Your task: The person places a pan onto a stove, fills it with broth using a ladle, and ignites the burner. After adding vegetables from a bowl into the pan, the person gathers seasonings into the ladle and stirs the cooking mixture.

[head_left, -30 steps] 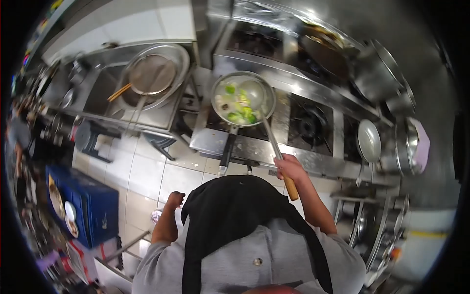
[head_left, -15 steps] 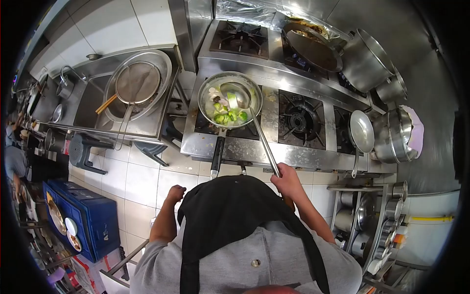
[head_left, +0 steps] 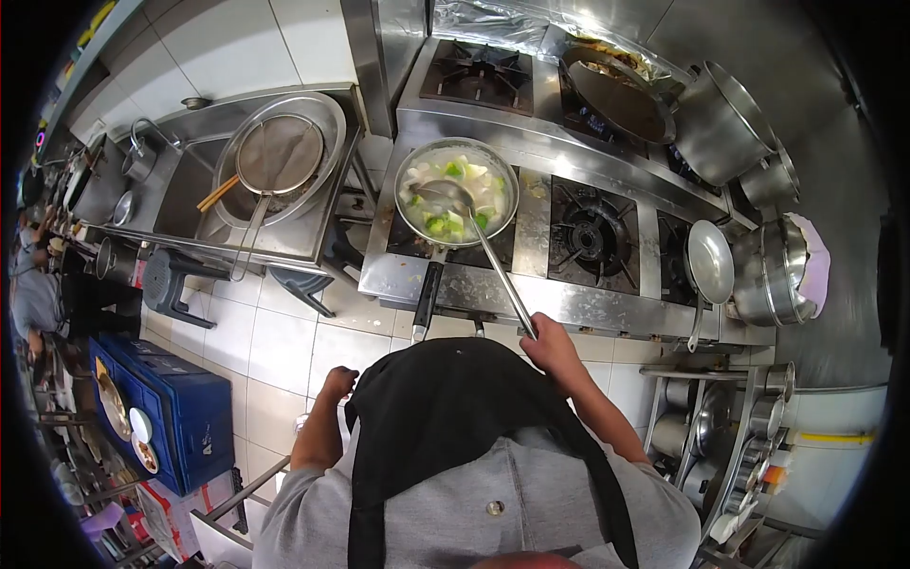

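Observation:
My right hand [head_left: 553,349] is closed round the end of a long metal ladle handle [head_left: 502,270]. The ladle's bowl [head_left: 444,196] dips into the food in a frying pan [head_left: 515,190] on the front left burner. Broccoli [head_left: 436,226] and pale pieces lie in a cloudy liquid there. The pan's black handle [head_left: 428,296] points toward my body, with no hand on it. At my left side, my left hand [head_left: 339,381] hangs with its fingers curled in, apart from the pan and the stove.
Right of the pan is a bare burner [head_left: 590,235], then a small pan [head_left: 709,261] and large pots [head_left: 725,123]. On the left, a strainer [head_left: 280,154] rests over a basin on the sink counter. A stool [head_left: 175,284] and a blue box [head_left: 180,412] stand on the floor.
The ladle's bowl has moved left and lower into the liquid; the green piece it carried no longer shows in it. My right hand has shifted slightly left. The whole view has shifted slightly.

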`<move>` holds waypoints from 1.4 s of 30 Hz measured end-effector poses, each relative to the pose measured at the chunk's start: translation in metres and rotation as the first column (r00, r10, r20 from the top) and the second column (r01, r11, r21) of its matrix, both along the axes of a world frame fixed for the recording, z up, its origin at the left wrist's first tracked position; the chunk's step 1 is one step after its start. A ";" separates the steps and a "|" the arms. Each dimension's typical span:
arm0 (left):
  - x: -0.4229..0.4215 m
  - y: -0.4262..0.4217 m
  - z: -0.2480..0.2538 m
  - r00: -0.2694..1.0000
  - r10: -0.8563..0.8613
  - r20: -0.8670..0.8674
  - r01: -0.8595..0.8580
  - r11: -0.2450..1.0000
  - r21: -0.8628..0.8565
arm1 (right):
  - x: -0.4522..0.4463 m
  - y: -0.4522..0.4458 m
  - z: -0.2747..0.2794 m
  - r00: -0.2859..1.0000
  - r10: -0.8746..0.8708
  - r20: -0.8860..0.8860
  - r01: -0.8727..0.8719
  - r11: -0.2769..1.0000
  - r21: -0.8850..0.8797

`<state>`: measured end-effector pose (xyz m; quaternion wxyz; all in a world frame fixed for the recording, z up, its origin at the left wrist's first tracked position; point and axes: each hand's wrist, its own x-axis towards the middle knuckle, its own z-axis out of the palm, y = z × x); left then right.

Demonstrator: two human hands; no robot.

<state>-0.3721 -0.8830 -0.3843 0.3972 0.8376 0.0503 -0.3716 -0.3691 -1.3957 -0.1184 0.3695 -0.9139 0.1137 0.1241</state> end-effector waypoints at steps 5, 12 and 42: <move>-0.005 -0.005 0.010 0.997 0.008 0.070 -0.009 1.000 0.010 | 0.031 0.000 -0.001 1.000 -0.021 0.004 0.021 0.997 -0.078; -0.017 0.002 0.008 0.997 0.059 0.053 -0.059 0.998 -0.011 | 0.053 -0.009 -0.006 0.996 -0.059 0.060 0.068 0.984 -0.163; -0.041 -0.029 0.039 0.977 0.213 0.016 -0.210 0.944 0.255 | 0.038 0.002 0.016 0.985 -0.059 -0.163 0.106 0.948 0.300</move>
